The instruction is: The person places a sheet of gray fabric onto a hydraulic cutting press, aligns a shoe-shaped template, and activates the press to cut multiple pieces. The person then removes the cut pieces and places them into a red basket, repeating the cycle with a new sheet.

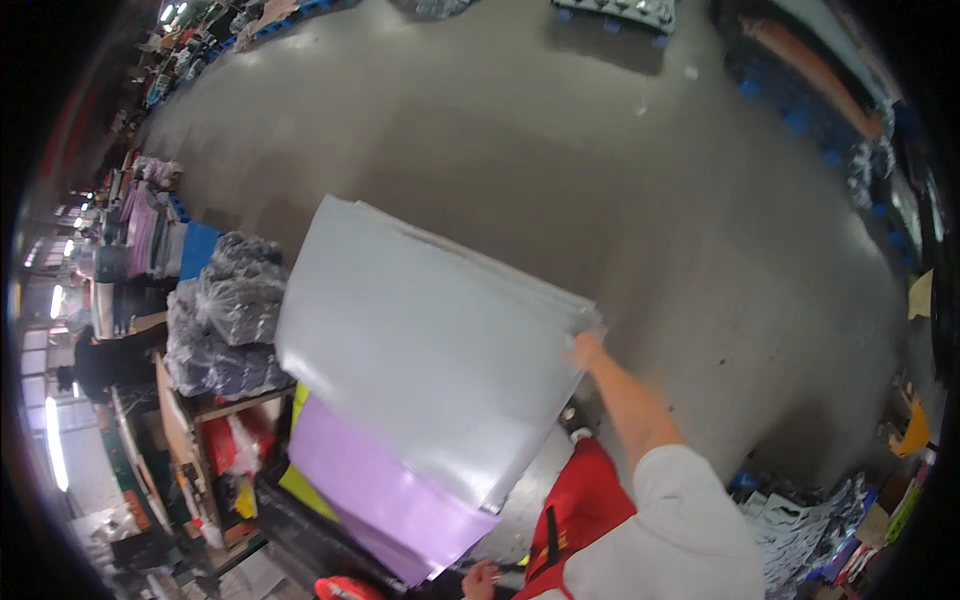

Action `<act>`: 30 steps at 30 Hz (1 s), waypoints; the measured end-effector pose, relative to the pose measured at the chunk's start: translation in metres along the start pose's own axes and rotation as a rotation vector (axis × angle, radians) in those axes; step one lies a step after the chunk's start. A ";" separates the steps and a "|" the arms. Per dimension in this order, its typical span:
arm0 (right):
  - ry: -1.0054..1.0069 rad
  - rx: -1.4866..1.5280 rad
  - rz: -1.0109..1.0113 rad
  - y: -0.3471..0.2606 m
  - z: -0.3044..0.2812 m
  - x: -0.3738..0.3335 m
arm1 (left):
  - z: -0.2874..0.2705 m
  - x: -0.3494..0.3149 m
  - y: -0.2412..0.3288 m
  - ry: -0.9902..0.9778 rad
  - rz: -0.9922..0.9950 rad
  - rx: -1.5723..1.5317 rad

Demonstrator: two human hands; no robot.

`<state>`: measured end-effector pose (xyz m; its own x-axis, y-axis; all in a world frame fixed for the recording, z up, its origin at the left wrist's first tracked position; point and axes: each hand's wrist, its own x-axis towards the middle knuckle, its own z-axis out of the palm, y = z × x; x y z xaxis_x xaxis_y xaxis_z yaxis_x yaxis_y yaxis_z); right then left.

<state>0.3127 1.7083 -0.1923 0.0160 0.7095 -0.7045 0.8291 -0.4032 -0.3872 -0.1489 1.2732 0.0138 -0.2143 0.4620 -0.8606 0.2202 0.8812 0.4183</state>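
While the right hand (584, 348) pinched the right edge of the grey sheets (420, 350), which lay over a lilac sheet (375, 480), the left hand (480, 580) was near the lilac edge, its finger state impossible to tell. Plastic-wrapped bundles (238, 305) crowded the left side; a loaded pallet (615, 14) stood well apart across the floor (470, 120).
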 end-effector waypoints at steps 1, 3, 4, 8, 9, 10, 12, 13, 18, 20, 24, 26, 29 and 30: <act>0.141 -0.020 -0.052 -0.002 0.004 -0.005 | 0.005 0.012 0.007 -0.149 -0.136 0.276; 0.085 0.044 -0.141 -0.011 0.003 -0.016 | 0.022 0.044 0.040 -0.003 0.289 0.289; 0.154 0.089 -0.026 -0.028 0.003 -0.021 | 0.028 0.059 0.067 0.071 0.547 0.572; 0.200 -0.030 -0.473 -0.103 0.008 -0.088 | 0.088 0.125 0.215 0.068 0.404 0.127; 0.056 -0.140 -0.485 -0.130 0.014 -0.107 | 0.101 0.141 0.256 0.115 0.457 0.301; 0.134 -0.047 -0.705 -0.145 0.023 -0.140 | 0.110 0.147 0.289 0.050 0.338 0.031; 0.093 0.116 -0.860 -0.175 0.035 -0.185 | 0.117 0.158 0.345 0.013 0.110 -0.225; 0.054 0.027 -0.834 -0.189 0.039 -0.202 | 0.113 0.156 0.359 -0.014 0.100 0.084; -0.045 -0.110 -0.868 -0.183 0.054 -0.265 | 0.075 0.123 0.318 -0.111 0.154 -0.251; -0.132 -0.011 -0.892 -0.176 0.070 -0.285 | 0.053 0.106 0.273 -0.023 0.196 -0.489; -0.611 0.462 -0.590 -0.153 0.103 -0.322 | -0.001 0.065 0.196 0.216 0.687 -0.124; -0.961 0.617 -0.261 -0.147 0.112 -0.339 | -0.017 0.031 0.165 0.337 0.777 0.325; -1.218 1.123 -0.269 -0.155 0.115 -0.384 | -0.001 -0.041 0.122 0.510 1.042 -0.008; -1.292 1.300 -0.217 -0.166 0.114 -0.404 | 0.002 -0.072 0.106 0.671 0.936 0.328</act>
<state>0.1046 1.4229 0.0889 -0.9256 0.2250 -0.3044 -0.1542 -0.9585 -0.2397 -0.1079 1.3336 0.1196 -0.2742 0.9562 0.1023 0.7666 0.1532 0.6235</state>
